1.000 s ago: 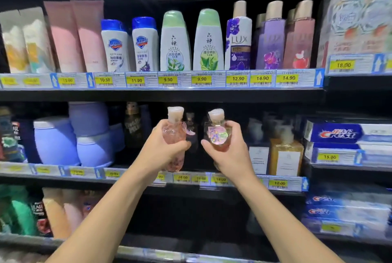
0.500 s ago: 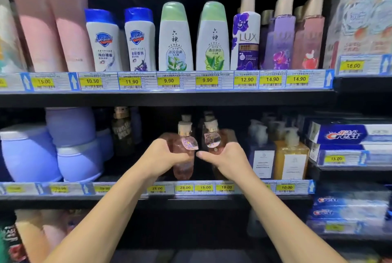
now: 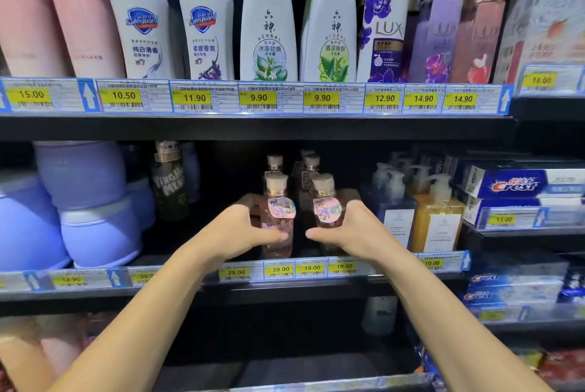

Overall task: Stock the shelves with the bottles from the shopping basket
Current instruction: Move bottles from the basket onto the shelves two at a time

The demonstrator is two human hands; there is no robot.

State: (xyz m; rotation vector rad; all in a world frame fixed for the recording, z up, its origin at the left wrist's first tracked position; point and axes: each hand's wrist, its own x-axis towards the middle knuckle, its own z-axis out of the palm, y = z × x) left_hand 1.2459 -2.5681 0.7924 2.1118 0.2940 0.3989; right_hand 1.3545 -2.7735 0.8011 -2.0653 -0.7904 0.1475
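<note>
Wondering what each hand's got? (anon1)

Left hand (image 3: 235, 233) is wrapped round the left pink bottle (image 3: 281, 243), right hand (image 3: 357, 233) is clamped on the right pink bottle (image 3: 326, 198). Both are upright at the front of the middle shelf (image 3: 285, 292), can't tell if they're set down. Matching bottles (image 3: 274, 165) stand right behind the hands, pump bottles (image 3: 438, 220) just right of the right hand, purple jars (image 3: 95, 227) off left. (anon2)

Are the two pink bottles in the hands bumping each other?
Apart. The head view shows a dark gap between the left pink bottle and the right pink bottle.
</note>
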